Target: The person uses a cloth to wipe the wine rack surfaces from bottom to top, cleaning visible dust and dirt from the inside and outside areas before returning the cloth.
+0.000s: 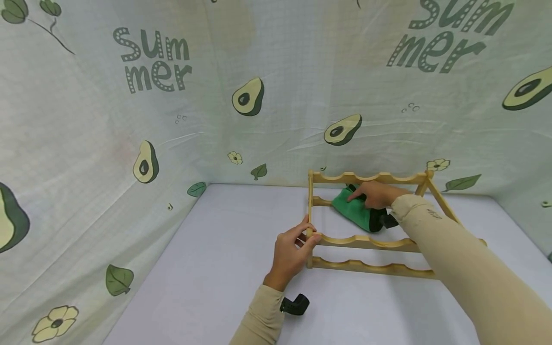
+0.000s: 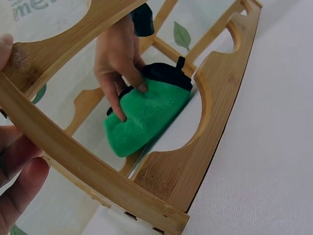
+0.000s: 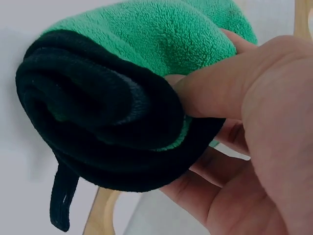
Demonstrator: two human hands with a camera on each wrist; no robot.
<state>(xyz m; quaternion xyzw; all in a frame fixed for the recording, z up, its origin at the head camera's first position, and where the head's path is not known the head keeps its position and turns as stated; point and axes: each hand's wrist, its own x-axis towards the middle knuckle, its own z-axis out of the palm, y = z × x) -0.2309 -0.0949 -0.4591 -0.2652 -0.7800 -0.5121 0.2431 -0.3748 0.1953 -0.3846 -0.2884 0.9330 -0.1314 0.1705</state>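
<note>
A rolled green towel (image 1: 352,210) with black edging is held by my right hand (image 1: 376,194) inside a wooden rack (image 1: 362,243) with scalloped rails. In the right wrist view, my thumb (image 3: 210,90) presses the towel near its black rolled end, with fingers underneath. A black loop (image 3: 62,200) hangs from that end. At the rack's front left corner, my left hand (image 1: 290,251) grips the upright post, thumb in front and fingers behind. The left wrist view shows the towel (image 2: 151,110) between the rack's rails, close over the lower ones.
The rack stands on a white table (image 1: 233,239). Behind and to the left hangs a pale cloth backdrop (image 1: 284,129) printed with avocados, leaves and lettering. A black wrist camera (image 1: 295,304) sticks out beside the left sleeve.
</note>
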